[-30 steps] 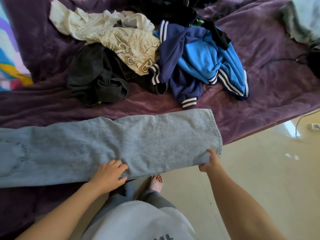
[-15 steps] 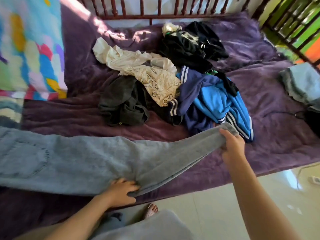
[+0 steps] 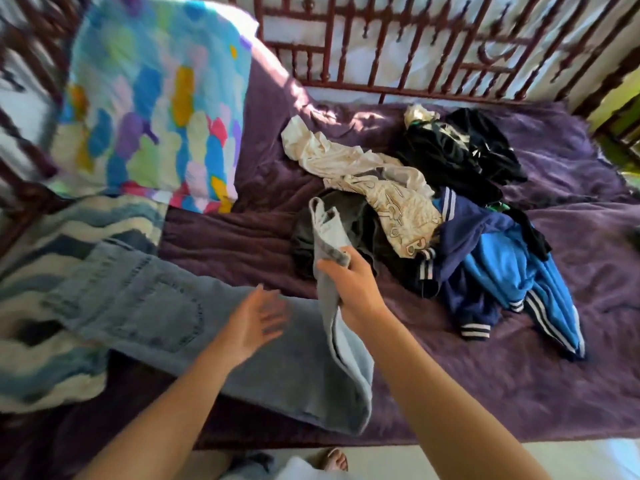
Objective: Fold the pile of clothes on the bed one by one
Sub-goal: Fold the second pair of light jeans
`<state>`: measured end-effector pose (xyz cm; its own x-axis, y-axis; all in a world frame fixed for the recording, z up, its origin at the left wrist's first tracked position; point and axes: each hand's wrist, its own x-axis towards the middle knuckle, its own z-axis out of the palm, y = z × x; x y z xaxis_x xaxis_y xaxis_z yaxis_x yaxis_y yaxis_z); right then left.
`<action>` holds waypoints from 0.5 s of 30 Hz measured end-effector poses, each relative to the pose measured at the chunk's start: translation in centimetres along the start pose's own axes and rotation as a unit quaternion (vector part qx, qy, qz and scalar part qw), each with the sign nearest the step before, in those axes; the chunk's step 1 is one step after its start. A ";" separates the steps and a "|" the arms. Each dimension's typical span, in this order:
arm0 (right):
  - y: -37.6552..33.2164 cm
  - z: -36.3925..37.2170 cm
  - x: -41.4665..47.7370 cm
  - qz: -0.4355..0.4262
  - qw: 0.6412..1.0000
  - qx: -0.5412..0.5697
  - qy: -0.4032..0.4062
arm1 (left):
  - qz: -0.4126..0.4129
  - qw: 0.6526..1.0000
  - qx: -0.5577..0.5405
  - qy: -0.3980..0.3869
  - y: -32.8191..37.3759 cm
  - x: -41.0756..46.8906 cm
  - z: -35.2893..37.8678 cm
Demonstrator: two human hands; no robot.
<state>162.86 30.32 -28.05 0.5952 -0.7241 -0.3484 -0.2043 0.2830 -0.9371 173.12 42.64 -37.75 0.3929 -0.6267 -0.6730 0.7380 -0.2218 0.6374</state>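
On the bed (image 3: 519, 375): blue jeans (image 3: 145, 306).
Right hand (image 3: 349, 282): holds the jeans' leg end up.
Left hand (image 3: 256, 320): wide open, empty, over the jeans.
Behind the jeans: clothes pile (image 3: 408, 209).

We count one pair of jeans (image 3: 149, 306) and two hands at them, a left hand (image 3: 256, 322) and a right hand (image 3: 349, 284). Beyond the jeans lie four loose garments: one cream top (image 3: 374, 188), one blue jacket (image 3: 502, 271), one dark grey garment (image 3: 301, 244) and one black garment (image 3: 460, 157). Left of the jeans sit one patterned pillow (image 3: 156, 109) and one striped blanket (image 3: 52, 341), all on one purple bedspread (image 3: 571, 375).
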 end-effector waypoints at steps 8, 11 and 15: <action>6.2 15.6 -0.5 0.001 0.957 -0.205 -0.206 | -0.100 0.995 -0.014 -0.009 9.3 0.4 -11.2; 10.6 16.5 -0.8 0.076 0.925 -0.240 -0.283 | -0.203 0.969 0.135 0.048 7.8 0.6 -13.9; 12.6 16.0 -0.4 0.141 0.921 -0.276 -0.235 | -0.110 0.871 0.452 0.160 4.3 1.6 -15.3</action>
<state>172.50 44.27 -39.35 0.7020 -0.2812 -0.6544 -0.6897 -0.0393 -0.7230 185.31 52.15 -41.83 0.5352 -0.2871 -0.7945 0.1384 -0.8980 0.4177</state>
